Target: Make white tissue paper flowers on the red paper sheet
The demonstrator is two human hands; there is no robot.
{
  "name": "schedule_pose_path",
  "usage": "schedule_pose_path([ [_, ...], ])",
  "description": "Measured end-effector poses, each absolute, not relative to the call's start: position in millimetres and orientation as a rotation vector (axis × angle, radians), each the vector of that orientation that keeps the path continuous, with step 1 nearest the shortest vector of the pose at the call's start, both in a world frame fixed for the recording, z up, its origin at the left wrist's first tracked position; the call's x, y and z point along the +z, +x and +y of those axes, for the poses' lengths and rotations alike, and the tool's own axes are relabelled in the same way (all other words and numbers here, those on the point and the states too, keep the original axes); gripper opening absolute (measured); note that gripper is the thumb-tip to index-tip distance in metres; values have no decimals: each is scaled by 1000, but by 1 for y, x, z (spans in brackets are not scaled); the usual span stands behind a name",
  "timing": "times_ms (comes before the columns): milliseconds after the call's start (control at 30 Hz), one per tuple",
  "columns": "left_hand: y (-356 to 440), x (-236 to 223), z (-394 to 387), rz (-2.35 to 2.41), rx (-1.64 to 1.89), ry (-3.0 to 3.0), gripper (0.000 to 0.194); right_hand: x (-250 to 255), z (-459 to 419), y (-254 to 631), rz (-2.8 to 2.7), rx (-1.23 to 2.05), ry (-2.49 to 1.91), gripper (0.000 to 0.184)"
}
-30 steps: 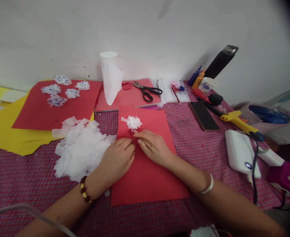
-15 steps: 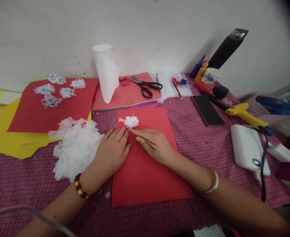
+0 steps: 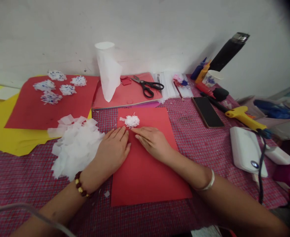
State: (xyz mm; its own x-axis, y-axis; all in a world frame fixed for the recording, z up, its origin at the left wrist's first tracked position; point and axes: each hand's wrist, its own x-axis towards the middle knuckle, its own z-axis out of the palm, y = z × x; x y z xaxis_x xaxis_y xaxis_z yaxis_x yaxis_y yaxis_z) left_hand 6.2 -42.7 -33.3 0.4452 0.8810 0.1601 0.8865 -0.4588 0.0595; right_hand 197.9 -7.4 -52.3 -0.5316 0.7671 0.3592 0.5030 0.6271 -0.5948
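left hand (image 3: 111, 149): fingers loose, flat, probably steadying red sheet (image 3: 145, 177)
right hand (image 3: 155, 141): beside white puff (image 3: 132, 121), can't tell if fingers grip

A lit display (image 3: 254, 164) shows figures too blurred to read on a white power bank (image 3: 246, 148) near the table's (image 3: 209, 210) right edge; no lettering is legible.

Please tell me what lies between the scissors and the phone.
Between the scissors and the phone lie clear packets and a red stick, in the head view.
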Motion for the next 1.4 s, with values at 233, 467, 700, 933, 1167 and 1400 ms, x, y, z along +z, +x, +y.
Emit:
schedule_pose_path([
  [233, -36, -6, -19, -2200, -860, -2750, 28, -47, -10, 204, -1760, 990, -981, 28],
  [467, -62, 7, -8, -2393, -554, -2673, 24, -48, -6, 206, -1528, 1294, -955, 30],
  [700, -66, 0, -8, -2385, -218, -2725, 26, -48, -7, 205, -1593, 1304, -946, 29],
  [933, -56, -20, -9, -2406, -666, -2739, 34, -49, -7, 205, -1597, 1297, -939, 28],
  [1167, -49, -5, -12, -2437, -288, -2537, 18, -49, -7, 206, -1607, 1300, -936, 31],
  [1400, -51, -13, -9, -2447, -341, -2564, 15, -50, -7, 205, -1587, 1306, -931, 32],
])
